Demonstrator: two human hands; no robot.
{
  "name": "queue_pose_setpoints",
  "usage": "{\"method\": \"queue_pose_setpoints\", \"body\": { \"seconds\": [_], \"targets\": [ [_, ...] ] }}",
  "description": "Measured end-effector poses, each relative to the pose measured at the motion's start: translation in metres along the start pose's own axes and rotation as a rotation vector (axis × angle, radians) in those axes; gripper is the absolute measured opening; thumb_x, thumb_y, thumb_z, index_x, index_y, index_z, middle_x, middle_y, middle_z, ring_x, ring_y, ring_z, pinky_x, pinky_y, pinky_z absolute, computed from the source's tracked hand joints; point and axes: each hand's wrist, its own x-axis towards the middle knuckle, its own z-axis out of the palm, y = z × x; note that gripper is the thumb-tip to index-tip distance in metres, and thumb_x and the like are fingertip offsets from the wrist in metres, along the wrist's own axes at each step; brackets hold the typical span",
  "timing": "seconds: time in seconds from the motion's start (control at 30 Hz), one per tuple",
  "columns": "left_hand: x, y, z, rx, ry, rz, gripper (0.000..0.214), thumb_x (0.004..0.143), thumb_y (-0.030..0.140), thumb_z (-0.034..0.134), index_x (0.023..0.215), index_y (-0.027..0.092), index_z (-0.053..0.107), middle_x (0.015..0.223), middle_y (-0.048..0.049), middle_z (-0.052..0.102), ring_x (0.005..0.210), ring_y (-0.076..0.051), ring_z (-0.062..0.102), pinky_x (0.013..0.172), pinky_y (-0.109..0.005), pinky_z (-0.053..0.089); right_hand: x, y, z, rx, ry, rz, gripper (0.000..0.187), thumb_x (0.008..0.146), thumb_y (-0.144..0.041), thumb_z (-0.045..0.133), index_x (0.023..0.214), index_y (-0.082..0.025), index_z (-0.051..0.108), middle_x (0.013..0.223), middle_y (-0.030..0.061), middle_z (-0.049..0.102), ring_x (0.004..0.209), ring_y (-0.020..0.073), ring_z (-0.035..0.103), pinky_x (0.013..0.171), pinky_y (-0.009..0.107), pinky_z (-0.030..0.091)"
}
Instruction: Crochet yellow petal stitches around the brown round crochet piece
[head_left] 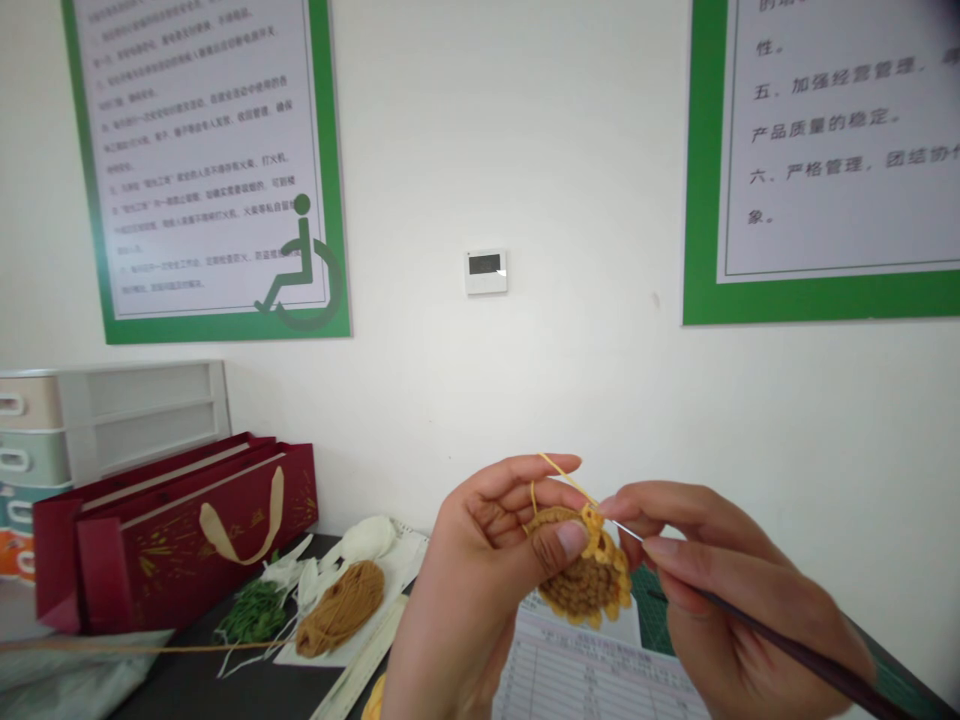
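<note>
Between the thumb and fingers of my left hand is a round crocheted piece, brown in the middle with a scalloped yellow edge. A strand of yellow yarn runs over my left index finger down to the edge of the piece. My right hand grips a crochet hook with a dark handle and a thin metal shaft. The hook's tip meets the yellow edge near my left thumb; the exact stitch is too small to make out.
Left on the dark table lie a brown yarn ball, green yarn and white yarn. Dark red gift bags stand before a drawer unit. Below my hands are a printed sheet and a green cutting mat.
</note>
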Motion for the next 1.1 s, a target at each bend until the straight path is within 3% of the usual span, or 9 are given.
{"method": "queue_pose_setpoints", "body": {
  "seconds": [0.17,0.33,0.57,0.7,0.8,0.93,1.1],
  "targets": [
    [-0.002,0.003,0.006,-0.034,-0.016,-0.030,0.040,0.068,0.008,0.091,0.105,0.019,0.081,0.085,-0.0023,0.076,0.076,-0.012,0.069,0.072,-0.020,0.054,-0.002,0.001,0.008,0.010,0.079,-0.014,0.039,0.088,-0.011,0.068,0.121,-0.031,0.070,0.116,0.0076,0.076,0.092,0.0257,0.075,0.067,0.041,0.063],
    [-0.006,0.006,0.014,-0.064,0.032,-0.114,0.045,0.067,0.012,0.093,0.109,0.019,0.080,0.085,-0.0025,0.073,0.076,-0.012,0.068,0.075,-0.021,0.053,0.004,0.004,0.018,-0.029,0.119,-0.041,0.039,0.083,-0.009,0.074,0.113,-0.034,0.073,0.099,0.0034,0.073,0.081,0.0212,0.072,0.061,0.036,0.061],
    [-0.006,0.001,0.023,-0.106,0.079,-0.102,0.044,0.067,0.014,0.093,0.108,0.017,0.080,0.079,-0.0012,0.071,0.070,-0.011,0.066,0.071,-0.021,0.052,0.006,-0.003,0.027,-0.034,0.238,-0.052,0.041,0.085,0.001,0.065,0.109,-0.031,0.074,0.076,0.0027,0.067,0.071,0.0212,0.067,0.055,0.036,0.059],
    [-0.007,0.001,0.029,-0.078,0.133,-0.069,0.048,0.060,0.014,0.096,0.105,0.016,0.080,0.076,0.0003,0.071,0.065,-0.010,0.064,0.064,-0.020,0.050,0.006,-0.007,0.029,-0.211,0.184,-0.164,0.049,0.080,0.006,0.063,0.113,-0.028,0.072,0.081,0.0019,0.066,0.067,0.0163,0.064,0.052,0.030,0.056],
    [-0.008,-0.002,0.033,0.032,0.220,0.015,0.041,0.066,0.014,0.092,0.104,0.018,0.080,0.075,0.0010,0.071,0.060,-0.008,0.059,0.057,-0.018,0.047,0.007,-0.007,0.032,-0.352,0.189,-0.218,0.049,0.078,0.003,0.067,0.117,-0.027,0.070,0.087,0.0041,0.067,0.069,0.0161,0.064,0.053,0.028,0.055],
    [-0.010,-0.008,0.034,0.239,0.293,0.209,0.039,0.076,0.011,0.083,0.112,0.024,0.076,0.079,0.0008,0.071,0.067,-0.011,0.060,0.060,-0.021,0.048,0.009,-0.010,0.034,-0.315,0.211,-0.125,0.037,0.084,-0.004,0.066,0.114,-0.027,0.069,0.086,0.0047,0.070,0.073,0.0182,0.067,0.059,0.031,0.058],
    [-0.008,-0.006,0.027,0.249,0.214,0.202,0.045,0.079,0.014,0.082,0.121,0.025,0.073,0.078,0.0009,0.069,0.062,-0.011,0.057,0.056,-0.022,0.046,0.011,-0.015,0.026,-0.044,0.297,0.086,0.014,0.093,-0.013,0.062,0.103,-0.021,0.069,0.080,0.0043,0.067,0.071,0.0173,0.065,0.059,0.030,0.053]
  ]
}}
